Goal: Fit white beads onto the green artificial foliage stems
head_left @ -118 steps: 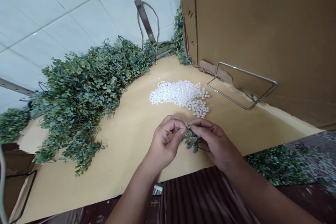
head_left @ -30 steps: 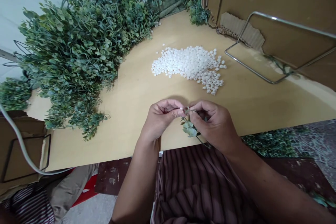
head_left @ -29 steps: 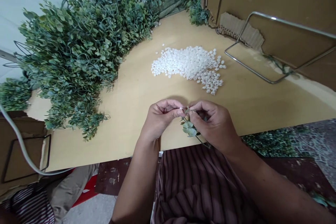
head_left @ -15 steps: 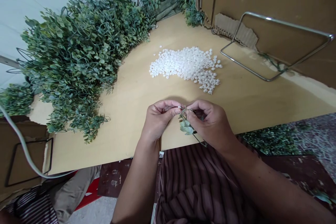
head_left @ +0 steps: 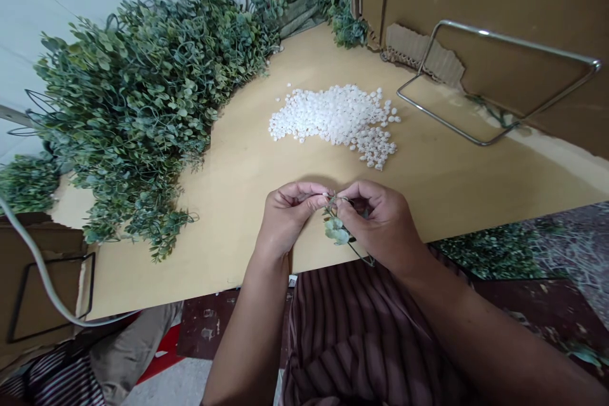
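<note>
Near the front edge of the table, both hands meet fingertip to fingertip. My left hand (head_left: pixel 289 217) pinches a small white bead-like piece (head_left: pixel 325 195) between thumb and forefinger. In the closed fingers of my right hand (head_left: pixel 386 222) is an artificial leaf sprig (head_left: pixel 337 231), its pale green leaves hanging below the fingertips and its thin stem trailing toward my lap. The top of the sprig is right beside the white piece; whether the two are joined is too small to tell. Beyond the hands lies a loose pile of white bead-like pieces (head_left: pixel 333 115).
A large heap of artificial greenery (head_left: pixel 137 82) covers the table's left side. At the right, a metal wire frame (head_left: pixel 476 136) leans by a cardboard box (head_left: pixel 495 6). A white cable (head_left: pixel 38 254) hangs at the left, near another person's leg (head_left: pixel 118 349). More greenery (head_left: pixel 490 250) lies below the table.
The view has shifted very slightly, so the background sits a little further left. Both hands keep the same grip and place.
</note>
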The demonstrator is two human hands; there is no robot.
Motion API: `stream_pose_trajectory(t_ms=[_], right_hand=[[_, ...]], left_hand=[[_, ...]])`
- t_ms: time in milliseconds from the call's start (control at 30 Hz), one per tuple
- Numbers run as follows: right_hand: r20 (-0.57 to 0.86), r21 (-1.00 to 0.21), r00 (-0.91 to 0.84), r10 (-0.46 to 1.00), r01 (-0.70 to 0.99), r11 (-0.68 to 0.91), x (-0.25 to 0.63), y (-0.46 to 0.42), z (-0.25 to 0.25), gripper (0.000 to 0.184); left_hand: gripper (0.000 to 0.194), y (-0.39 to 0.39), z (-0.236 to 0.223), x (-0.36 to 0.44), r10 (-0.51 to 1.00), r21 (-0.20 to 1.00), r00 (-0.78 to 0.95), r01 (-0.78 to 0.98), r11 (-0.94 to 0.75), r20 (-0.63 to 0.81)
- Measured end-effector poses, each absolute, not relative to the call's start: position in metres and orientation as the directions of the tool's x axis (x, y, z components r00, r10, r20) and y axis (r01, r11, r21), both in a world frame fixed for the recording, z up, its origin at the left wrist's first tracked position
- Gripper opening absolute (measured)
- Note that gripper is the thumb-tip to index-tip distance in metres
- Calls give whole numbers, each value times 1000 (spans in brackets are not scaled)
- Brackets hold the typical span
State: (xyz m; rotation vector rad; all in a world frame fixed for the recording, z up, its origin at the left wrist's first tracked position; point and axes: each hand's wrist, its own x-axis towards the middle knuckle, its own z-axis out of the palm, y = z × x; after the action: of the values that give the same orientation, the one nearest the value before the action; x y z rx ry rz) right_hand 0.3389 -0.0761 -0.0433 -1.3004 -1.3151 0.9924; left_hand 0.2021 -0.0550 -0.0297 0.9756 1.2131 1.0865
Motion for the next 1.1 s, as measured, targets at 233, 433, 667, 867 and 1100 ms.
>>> stream_pose_trajectory(t_ms=[233,433,667,867,1100], right_hand=[[103,-981,71,992,170,90,339,-77,-47,9],[129,-980,55,990,157,119,340,-77,-47,10],[51,-997,104,993,-45,56,345,-75,-47,10],[27,-966,150,988,-250,65,346,-73,-50,23],[196,-913,79,977,-349,211,350,-79,-49,13]], left_hand=[[23,-53,-30,204,973,967,35,-107,230,-228],[27,-53,-29,208,970,966,69,-97,241,-235],[22,-58,-31,202,982,994,-157,-35,104,-108],[38,-70,-31,203,971,972,92,101,214,-223],[28,-66,-35,217,970,982,171,99,159,-175]])
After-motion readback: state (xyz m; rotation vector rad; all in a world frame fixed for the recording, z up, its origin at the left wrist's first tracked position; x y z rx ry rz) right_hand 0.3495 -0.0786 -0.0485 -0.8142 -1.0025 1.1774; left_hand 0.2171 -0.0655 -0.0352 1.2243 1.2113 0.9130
